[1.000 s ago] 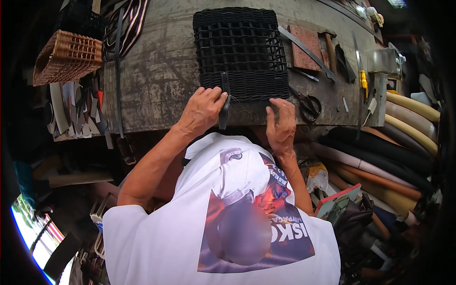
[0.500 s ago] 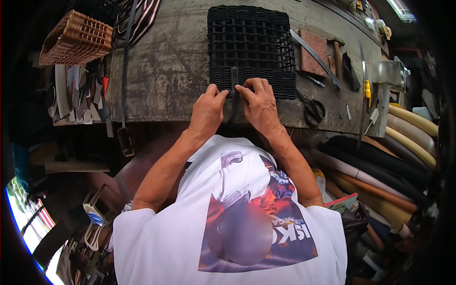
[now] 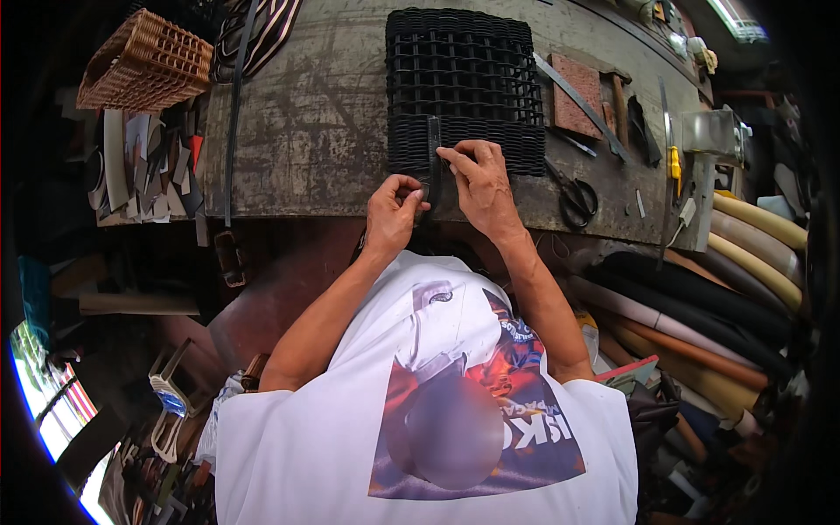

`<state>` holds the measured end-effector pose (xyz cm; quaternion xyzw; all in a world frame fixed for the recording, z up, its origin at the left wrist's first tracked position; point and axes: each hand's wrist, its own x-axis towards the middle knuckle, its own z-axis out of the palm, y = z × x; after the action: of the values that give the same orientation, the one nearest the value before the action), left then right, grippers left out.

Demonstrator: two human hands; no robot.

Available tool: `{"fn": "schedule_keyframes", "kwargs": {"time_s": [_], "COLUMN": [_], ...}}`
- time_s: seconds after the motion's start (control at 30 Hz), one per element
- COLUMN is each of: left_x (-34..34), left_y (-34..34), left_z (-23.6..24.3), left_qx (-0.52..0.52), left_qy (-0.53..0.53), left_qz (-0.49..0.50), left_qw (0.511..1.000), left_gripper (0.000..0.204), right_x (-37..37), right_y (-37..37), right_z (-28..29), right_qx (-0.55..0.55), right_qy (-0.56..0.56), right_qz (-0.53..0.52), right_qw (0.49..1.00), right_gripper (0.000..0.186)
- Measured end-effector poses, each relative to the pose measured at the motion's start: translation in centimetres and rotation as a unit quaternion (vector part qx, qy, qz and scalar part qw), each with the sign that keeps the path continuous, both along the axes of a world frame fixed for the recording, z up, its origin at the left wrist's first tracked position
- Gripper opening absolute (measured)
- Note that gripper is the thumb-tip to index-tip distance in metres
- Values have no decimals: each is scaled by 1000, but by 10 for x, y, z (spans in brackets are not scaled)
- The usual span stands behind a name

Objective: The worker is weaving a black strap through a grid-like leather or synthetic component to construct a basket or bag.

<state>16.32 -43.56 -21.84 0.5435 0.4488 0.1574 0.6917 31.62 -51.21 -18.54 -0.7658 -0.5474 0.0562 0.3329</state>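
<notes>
A black woven basket (image 3: 464,131) lies on the worktable in front of me, its open lattice on top and a denser weave along the near edge. Over that near edge runs a narrow black strap (image 3: 435,140), hanging toward me. My right hand (image 3: 483,185) pinches the strap's right side between thumb and forefinger. Lower and to the left, my left hand (image 3: 394,212) is closed in a pinch beside the strap's lower part. What sits between its fingertips is dark and too small to make out.
Black-handled scissors (image 3: 577,203), a metal ruler (image 3: 582,107), a reddish block (image 3: 576,94) and a hammer (image 3: 621,109) lie right of the basket. A brown wicker basket (image 3: 153,61) stands far left above leather scraps (image 3: 144,166). Material rolls (image 3: 700,324) are stacked at right.
My left hand has drawn back toward me and down from the strap's side. My right hand has stayed near the strap, shifting slightly. The view has moved a little.
</notes>
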Motion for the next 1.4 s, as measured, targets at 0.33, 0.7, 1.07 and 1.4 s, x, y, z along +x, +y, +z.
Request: {"fn": "schedule_keyframes", "kwargs": {"time_s": [0.33,0.7,1.07,1.4], "left_x": [1,4,26,37], "left_y": [4,2,0,-2], "left_z": [-28,-21,-39,-40], "left_qx": [46,-112,-325,-360], "left_qy": [-77,-25,-231,-283], "left_qz": [-31,19,158,181], "left_qw": [996,993,903,871], "left_gripper": [11,18,24,19], "right_x": [-17,-6,-5,-4], "right_y": [-35,-12,-22,-28], "right_z": [-56,-79,-75,-68], "right_qx": [13,-4,-4,-52], "right_qy": [463,716,653,663], "right_qz": [-161,-143,-22,-69], "right_qw": [872,684,757,744], "right_gripper": [20,21,21,21]}}
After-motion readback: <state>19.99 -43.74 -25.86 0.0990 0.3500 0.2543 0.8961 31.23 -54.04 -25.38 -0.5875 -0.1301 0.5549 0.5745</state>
